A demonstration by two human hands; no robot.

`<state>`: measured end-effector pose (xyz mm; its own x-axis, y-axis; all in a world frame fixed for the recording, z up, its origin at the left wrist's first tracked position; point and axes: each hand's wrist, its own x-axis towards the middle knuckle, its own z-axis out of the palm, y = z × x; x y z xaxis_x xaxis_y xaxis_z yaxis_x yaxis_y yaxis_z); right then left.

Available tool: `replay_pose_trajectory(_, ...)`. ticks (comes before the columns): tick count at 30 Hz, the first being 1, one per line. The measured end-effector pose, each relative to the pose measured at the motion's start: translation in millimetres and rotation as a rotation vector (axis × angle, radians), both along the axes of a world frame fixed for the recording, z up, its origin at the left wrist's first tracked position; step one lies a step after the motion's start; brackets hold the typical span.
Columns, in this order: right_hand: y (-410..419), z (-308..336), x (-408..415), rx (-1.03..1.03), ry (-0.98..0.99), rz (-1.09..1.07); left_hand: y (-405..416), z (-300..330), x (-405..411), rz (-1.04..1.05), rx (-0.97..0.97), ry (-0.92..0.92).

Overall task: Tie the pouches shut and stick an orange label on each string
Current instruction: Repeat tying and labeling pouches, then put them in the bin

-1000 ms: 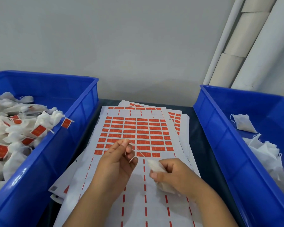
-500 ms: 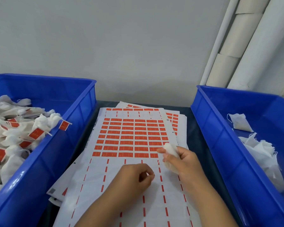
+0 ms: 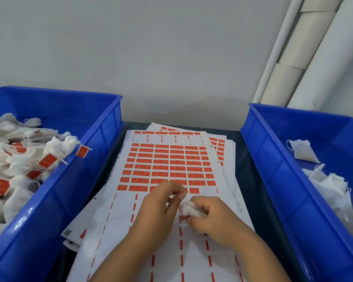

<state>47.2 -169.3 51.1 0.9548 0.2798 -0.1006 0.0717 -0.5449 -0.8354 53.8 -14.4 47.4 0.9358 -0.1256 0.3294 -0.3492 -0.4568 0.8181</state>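
My right hand (image 3: 214, 218) grips a small white pouch (image 3: 190, 208) low over the label sheet (image 3: 171, 165). My left hand (image 3: 161, 208) is just left of it, fingers curled. Its thumb and fingertips pinch a small pale-reddish piece, apparently an orange label (image 3: 172, 196), at the sheet's lowest row of orange labels and right by the pouch's top. The pouch's string is hidden between the hands. The sheet's lower half shows only peeled strips.
A blue bin (image 3: 102, 151) on the left holds several tied pouches with orange labels (image 3: 47, 160). A blue bin (image 3: 273, 169) on the right holds unlabelled white pouches (image 3: 328, 186). More label sheets lie stacked under the top one. White pipes stand at the back right.
One second ago the hands held the pouch's string. They then drew apart. Now my left hand has moved up to the lowest label row, and the right hand with the pouch has come down beside it.
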Motion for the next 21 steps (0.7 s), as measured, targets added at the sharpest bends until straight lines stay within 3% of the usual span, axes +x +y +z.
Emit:
replay_pose_trajectory(4, 0, 2, -2, 0.097, 0.016, 0.063, -5, -2, -1, -0.027, -0.149, 0.173)
replay_pose_trajectory(8, 4, -1, -2, 0.131, 0.011, 0.048, -9, -4, -1, 0.093, -0.224, 0.291)
replay_pose_trajectory(15, 14, -7, -2, 0.141, -0.069, -0.196, -9, -3, 2, 0.174, -0.284, 0.341)
replay_pose_trajectory(21, 17, -8, -4, 0.218, -0.189, -0.189, -5, -2, 5, 0.159, -0.411, 0.460)
